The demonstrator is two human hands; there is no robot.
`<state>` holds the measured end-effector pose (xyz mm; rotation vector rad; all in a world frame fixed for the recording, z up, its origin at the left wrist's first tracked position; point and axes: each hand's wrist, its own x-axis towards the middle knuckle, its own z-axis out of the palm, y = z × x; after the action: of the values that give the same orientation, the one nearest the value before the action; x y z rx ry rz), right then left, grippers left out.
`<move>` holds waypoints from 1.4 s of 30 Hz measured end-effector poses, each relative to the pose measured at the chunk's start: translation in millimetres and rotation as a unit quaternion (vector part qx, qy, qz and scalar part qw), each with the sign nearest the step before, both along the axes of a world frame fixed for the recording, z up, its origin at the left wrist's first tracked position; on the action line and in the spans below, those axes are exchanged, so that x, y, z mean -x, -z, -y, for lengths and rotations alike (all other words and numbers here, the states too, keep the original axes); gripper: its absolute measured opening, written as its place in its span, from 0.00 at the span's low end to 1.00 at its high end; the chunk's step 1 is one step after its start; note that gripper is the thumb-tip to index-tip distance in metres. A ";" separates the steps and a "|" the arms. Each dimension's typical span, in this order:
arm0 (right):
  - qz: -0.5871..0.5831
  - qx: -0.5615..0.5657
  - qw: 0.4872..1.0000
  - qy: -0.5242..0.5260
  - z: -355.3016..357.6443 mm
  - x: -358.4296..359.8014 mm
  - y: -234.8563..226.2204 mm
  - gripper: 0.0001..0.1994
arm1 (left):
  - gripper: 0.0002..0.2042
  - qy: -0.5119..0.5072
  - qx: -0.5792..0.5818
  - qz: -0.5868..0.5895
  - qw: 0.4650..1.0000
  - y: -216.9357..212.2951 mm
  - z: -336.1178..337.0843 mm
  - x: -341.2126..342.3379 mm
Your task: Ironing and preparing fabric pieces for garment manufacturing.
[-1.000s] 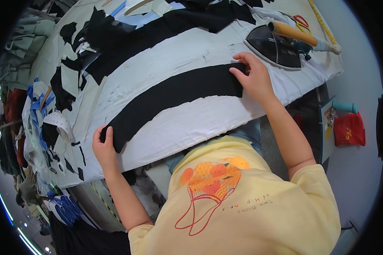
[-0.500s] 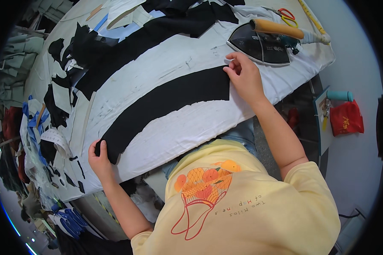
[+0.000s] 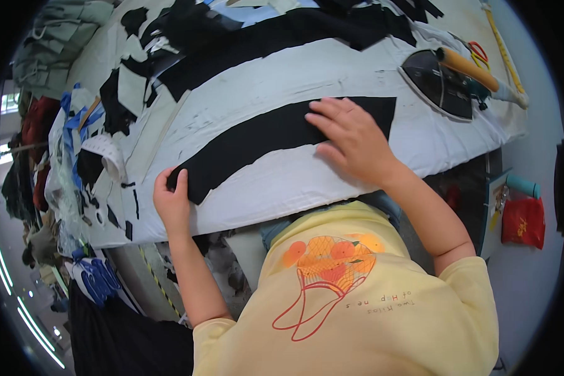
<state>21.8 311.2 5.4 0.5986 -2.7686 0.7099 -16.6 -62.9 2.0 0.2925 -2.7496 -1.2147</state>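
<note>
A curved strip of black fabric (image 3: 247, 141) lies flat across the white-covered ironing table (image 3: 263, 200) in front of me. My left hand (image 3: 173, 202) pinches the strip's left end, with the thumb on top and the other fingers at its edge. Over the right part of the strip rests my right hand (image 3: 356, 141), palm down and fingers stretched out, holding nothing. Just beyond the strip's right end sits an iron (image 3: 435, 84) with a wooden handle.
A larger black fabric piece (image 3: 263, 44) spreads along the far side among scraps. Red-and-yellow scissors (image 3: 479, 53) and a yellow tape measure (image 3: 504, 53) lie at the far right. A curved white piece (image 3: 106, 153) and small black scraps are at the left.
My right hand has left the strip's right corner and moved leftward along it, its fingers now stretched flat. My left hand stays at the left end. The whole view has shifted.
</note>
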 end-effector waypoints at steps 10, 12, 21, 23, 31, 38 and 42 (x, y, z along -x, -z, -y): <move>0.090 -0.096 0.989 -0.063 61.9 2.4 6.1 0.32 | 0.09 -0.023 0.003 -0.035 0.999 10.9 12.2 -9.8; 0.089 -0.104 0.989 -0.060 62.2 3.3 5.1 0.32 | 0.09 -0.032 0.014 -0.030 0.999 9.8 11.0 -11.6; 0.081 -0.120 0.988 -0.060 64.6 6.6 1.4 0.32 | 0.11 -0.042 0.030 -0.029 0.998 7.4 9.5 -12.4; 0.081 -0.124 0.987 -0.060 64.1 7.0 2.6 0.32 | 0.13 -0.046 0.052 -0.009 0.998 3.4 8.5 -13.3; 0.081 -0.131 0.986 -0.070 66.8 5.5 -1.1 0.33 | 0.26 0.315 0.187 -0.140 0.920 7.9 -44.4 -22.0; 0.082 -0.119 0.987 -0.065 64.7 6.8 1.2 0.32 | 0.32 0.124 0.343 -0.005 0.931 25.7 -22.3 -33.4; 0.075 -0.109 0.989 -0.069 65.4 8.8 0.6 0.32 | 0.32 0.115 0.343 0.012 0.932 15.5 -9.8 -33.6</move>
<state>13.0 245.8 4.8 0.8188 -2.9925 0.5004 17.0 -53.1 -13.5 -0.0943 -3.0684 -0.2109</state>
